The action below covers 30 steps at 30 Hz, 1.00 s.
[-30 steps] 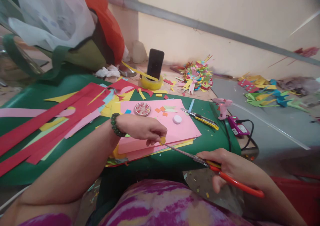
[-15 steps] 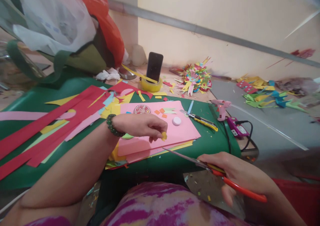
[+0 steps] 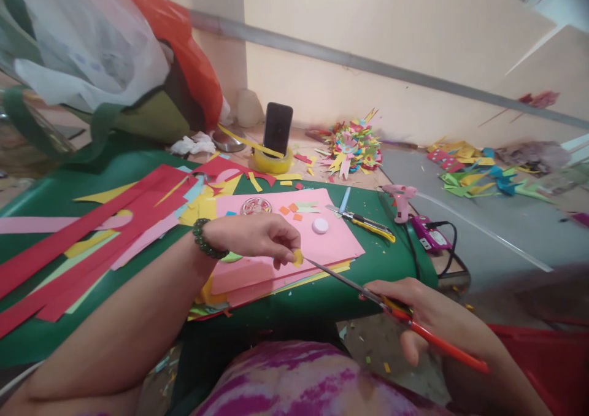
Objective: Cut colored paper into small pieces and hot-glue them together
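My left hand, with a green bead bracelet at the wrist, pinches a small yellow paper piece above a stack of pink paper sheets. In my right hand is a pair of scissors with orange handles. Their tips point left and reach the edge of the yellow piece; whether they touch it I cannot tell. On the pink sheet lie a round clear case, several orange paper bits and a white round cap.
A yellow utility knife, a pink glue gun and a purple power strip lie to the right. Red paper strips cover the left side. Behind stand a phone on a tape roll and a paper flower bunch.
The scissor tips have come up to the yellow paper piece, where a gap showed before. The blades look closer together. The whole view has shifted slightly.
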### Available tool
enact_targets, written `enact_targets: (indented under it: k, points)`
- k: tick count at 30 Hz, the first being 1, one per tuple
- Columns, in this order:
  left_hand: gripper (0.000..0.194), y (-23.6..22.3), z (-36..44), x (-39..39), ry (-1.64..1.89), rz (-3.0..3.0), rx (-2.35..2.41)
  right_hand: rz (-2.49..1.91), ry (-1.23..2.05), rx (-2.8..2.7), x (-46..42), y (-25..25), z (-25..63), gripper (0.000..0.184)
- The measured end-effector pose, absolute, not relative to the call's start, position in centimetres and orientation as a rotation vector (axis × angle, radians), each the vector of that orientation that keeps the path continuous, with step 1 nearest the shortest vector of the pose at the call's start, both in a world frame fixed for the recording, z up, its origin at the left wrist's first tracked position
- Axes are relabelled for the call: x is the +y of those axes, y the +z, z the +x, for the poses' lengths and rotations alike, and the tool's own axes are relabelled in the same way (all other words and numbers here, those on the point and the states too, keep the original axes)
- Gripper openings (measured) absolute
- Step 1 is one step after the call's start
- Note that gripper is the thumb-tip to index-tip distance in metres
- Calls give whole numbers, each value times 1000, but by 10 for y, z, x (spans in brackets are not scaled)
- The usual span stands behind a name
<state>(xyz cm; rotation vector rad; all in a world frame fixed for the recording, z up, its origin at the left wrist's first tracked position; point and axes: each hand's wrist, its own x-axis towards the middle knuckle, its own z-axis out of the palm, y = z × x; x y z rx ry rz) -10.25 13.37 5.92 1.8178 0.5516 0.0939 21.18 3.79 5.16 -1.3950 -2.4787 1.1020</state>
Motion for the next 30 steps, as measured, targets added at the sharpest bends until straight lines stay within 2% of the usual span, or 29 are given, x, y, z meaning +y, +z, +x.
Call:
enact_targets:
  k: [4, 11, 17, 24, 30]
  points:
    - [20, 59, -102, 134, 110, 1839, 557, -1390, 1324, -2466, 39, 47, 209, 70]
    - [20, 60, -101, 133, 85, 1858, 571, -1395, 1447, -2398, 41, 47, 204, 72]
    - [18, 60, -101, 134, 186, 1868, 619, -1347, 1462, -2271, 42, 36, 206, 82]
    - [19, 60, -100, 135, 254, 1817, 689, -1342, 1634, -2067, 36, 10, 208, 64]
    - [19, 60, -100, 134, 271, 1766, 689, -1357, 1503, -2106, 33, 22, 199, 66]
